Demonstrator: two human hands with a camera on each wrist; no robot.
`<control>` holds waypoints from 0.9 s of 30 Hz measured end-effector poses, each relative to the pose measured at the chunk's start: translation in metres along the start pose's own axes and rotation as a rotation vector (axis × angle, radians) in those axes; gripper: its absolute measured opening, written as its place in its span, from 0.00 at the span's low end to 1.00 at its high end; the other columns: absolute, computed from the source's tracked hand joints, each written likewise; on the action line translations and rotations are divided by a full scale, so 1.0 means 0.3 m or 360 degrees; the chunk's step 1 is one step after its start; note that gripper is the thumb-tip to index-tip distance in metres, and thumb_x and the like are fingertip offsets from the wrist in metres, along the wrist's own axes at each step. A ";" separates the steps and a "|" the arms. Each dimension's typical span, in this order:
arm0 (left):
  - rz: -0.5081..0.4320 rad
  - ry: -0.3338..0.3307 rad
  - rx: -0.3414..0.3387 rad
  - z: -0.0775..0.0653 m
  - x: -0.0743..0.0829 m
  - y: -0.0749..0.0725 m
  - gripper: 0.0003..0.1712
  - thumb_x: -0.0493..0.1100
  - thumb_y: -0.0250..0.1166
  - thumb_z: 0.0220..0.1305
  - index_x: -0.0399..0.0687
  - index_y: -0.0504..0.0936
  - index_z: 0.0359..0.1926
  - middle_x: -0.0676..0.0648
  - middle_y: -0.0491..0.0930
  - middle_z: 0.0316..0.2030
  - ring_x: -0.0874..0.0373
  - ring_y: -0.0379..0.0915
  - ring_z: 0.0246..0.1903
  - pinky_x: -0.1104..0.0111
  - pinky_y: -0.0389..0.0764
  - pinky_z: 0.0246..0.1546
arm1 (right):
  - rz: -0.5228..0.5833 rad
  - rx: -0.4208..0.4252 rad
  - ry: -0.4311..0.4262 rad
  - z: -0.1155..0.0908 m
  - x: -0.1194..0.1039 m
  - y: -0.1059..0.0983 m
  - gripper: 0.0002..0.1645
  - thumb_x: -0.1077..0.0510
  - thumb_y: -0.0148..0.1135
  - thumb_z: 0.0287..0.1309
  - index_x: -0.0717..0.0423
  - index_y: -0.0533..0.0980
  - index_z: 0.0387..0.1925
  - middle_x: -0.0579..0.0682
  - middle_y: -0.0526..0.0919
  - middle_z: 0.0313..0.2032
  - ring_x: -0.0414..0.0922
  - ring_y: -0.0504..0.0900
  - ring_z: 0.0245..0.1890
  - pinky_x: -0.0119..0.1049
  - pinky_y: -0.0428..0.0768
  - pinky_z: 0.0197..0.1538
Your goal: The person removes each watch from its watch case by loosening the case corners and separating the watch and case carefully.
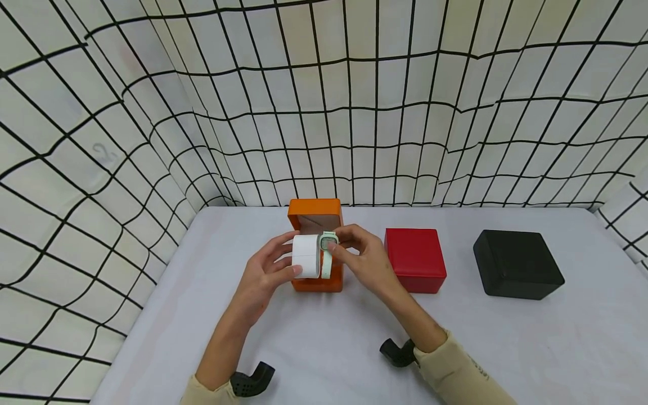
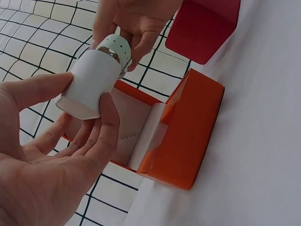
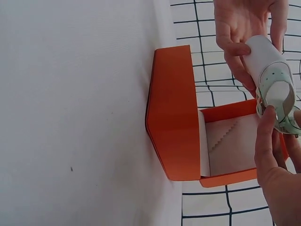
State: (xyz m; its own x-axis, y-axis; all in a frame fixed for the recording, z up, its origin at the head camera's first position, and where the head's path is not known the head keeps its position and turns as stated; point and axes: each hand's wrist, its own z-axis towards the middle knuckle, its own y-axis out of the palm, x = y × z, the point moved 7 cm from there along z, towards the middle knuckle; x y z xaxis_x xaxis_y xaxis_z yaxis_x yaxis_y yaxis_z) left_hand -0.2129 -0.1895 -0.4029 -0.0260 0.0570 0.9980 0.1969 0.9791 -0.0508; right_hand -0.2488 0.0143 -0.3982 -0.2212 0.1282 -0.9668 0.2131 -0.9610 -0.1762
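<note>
A smooth white watch cushion (image 1: 306, 256) is held in my left hand (image 1: 262, 274), thumb on the near side and fingers behind it. My right hand (image 1: 368, 259) pinches a watch (image 1: 328, 242) with a pale mint strap and a squarish face. The strap is closed into a loop, its opening lined up against the cushion's right end. In the right wrist view the strap (image 3: 275, 75) surrounds or abuts the cushion's rim; how far it overlaps I cannot tell. Beneath both hands stands an orange box (image 1: 317, 286), lid raised, with a pale lining (image 2: 153, 127).
To the right of the orange box sits a closed red box (image 1: 415, 253), and beyond it a closed black box (image 1: 518, 264). All stand on a white-covered table (image 1: 314, 349). Black grid netting (image 1: 374, 112) over pale sheeting borders the table's back and left side.
</note>
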 end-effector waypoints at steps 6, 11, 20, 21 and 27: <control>-0.0003 -0.0021 0.0028 0.000 -0.005 -0.003 0.39 0.35 0.67 0.67 0.54 0.66 0.77 0.44 0.71 0.69 0.53 0.77 0.60 0.71 0.84 0.55 | -0.0004 -0.0001 0.0050 -0.006 -0.002 0.000 0.20 0.59 0.68 0.65 0.55 0.80 0.58 0.55 0.86 0.52 0.51 0.86 0.50 0.37 0.89 0.48; 0.0021 -0.0038 0.0079 0.001 -0.010 -0.012 0.39 0.35 0.66 0.67 0.54 0.66 0.76 0.43 0.71 0.69 0.51 0.77 0.60 0.71 0.84 0.55 | 0.0000 0.0007 0.0106 -0.016 -0.001 0.001 0.20 0.59 0.68 0.66 0.56 0.80 0.58 0.56 0.85 0.52 0.51 0.87 0.52 0.37 0.89 0.50; 0.0028 -0.0005 0.0096 0.006 -0.006 -0.021 0.39 0.35 0.66 0.69 0.50 0.64 0.78 0.43 0.71 0.69 0.54 0.78 0.59 0.73 0.84 0.55 | -0.0003 -0.0004 0.0135 -0.024 0.000 -0.003 0.19 0.60 0.69 0.65 0.57 0.80 0.57 0.57 0.84 0.49 0.48 0.88 0.47 0.36 0.89 0.47; 0.0027 -0.0006 0.0100 0.006 -0.006 -0.023 0.39 0.35 0.66 0.69 0.50 0.64 0.78 0.43 0.72 0.69 0.55 0.78 0.59 0.73 0.84 0.55 | -0.0004 -0.0008 0.0141 -0.025 -0.001 -0.003 0.20 0.60 0.70 0.65 0.56 0.80 0.57 0.57 0.84 0.49 0.48 0.88 0.47 0.37 0.90 0.47; 0.0023 -0.0024 0.0143 0.006 -0.011 -0.033 0.37 0.37 0.67 0.70 0.55 0.67 0.77 0.43 0.73 0.69 0.54 0.77 0.60 0.72 0.84 0.56 | 0.0007 -0.0039 0.0148 -0.036 -0.010 0.002 0.23 0.60 0.69 0.65 0.52 0.77 0.60 0.58 0.84 0.48 0.49 0.88 0.45 0.51 0.90 0.48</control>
State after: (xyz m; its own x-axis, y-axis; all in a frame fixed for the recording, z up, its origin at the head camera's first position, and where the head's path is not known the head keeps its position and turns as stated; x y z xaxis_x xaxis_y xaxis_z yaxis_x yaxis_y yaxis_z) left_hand -0.2166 -0.1989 -0.4059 -0.0387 0.0733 0.9966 0.1087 0.9917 -0.0687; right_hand -0.2376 0.0159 -0.3974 -0.1314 0.1474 -0.9803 0.2374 -0.9554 -0.1755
